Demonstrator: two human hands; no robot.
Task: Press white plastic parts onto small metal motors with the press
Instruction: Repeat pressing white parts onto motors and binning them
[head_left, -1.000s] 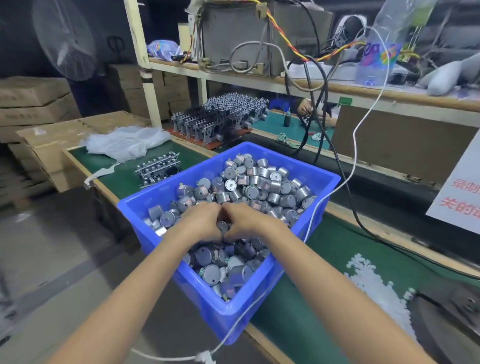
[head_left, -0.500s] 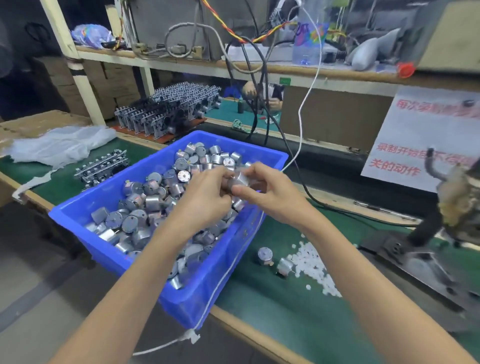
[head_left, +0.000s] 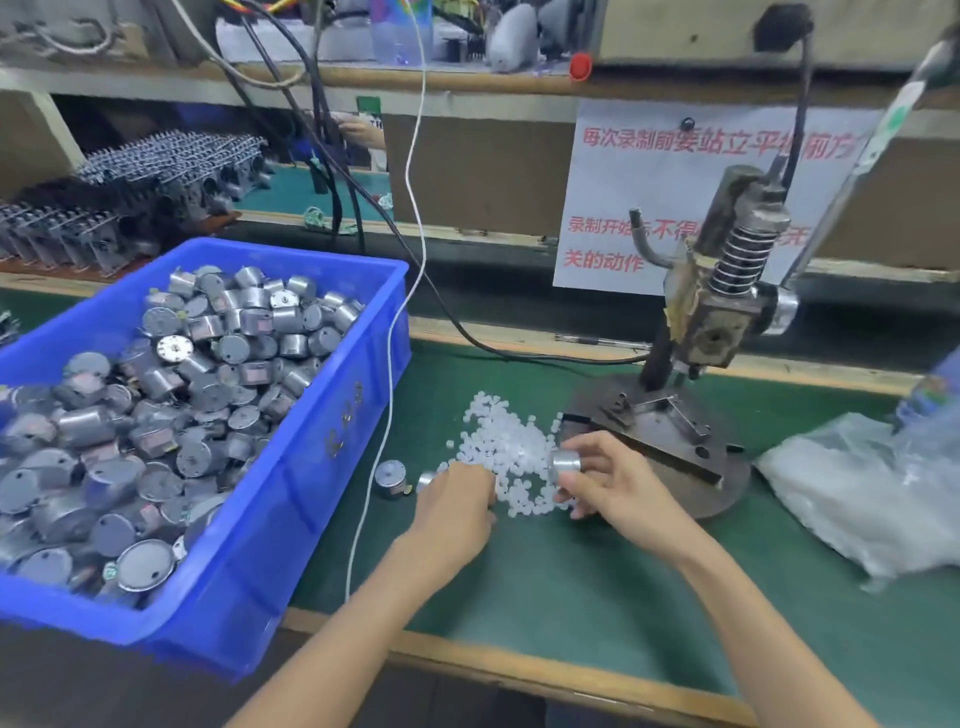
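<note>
Head view: the right hand (head_left: 613, 483) grips a small metal motor (head_left: 564, 464) between thumb and fingers, just above the green table (head_left: 571, 582) and in front of the press (head_left: 727, 306). The motor is a short, shiny silver cylinder with its curved wall facing the camera and its axis roughly level; which end carries the shaft cannot be told. The left hand (head_left: 457, 501) lies knuckles up, its fingers curled down into the near edge of the pile of white plastic parts (head_left: 511, 447); whether it pinches one cannot be told. Two loose motors (head_left: 390, 478) lie on the table just left of that hand, the nearer one half hidden by it. A blue bin (head_left: 317, 441) at the left is heaped with more silver motors (head_left: 208, 364)
</note>
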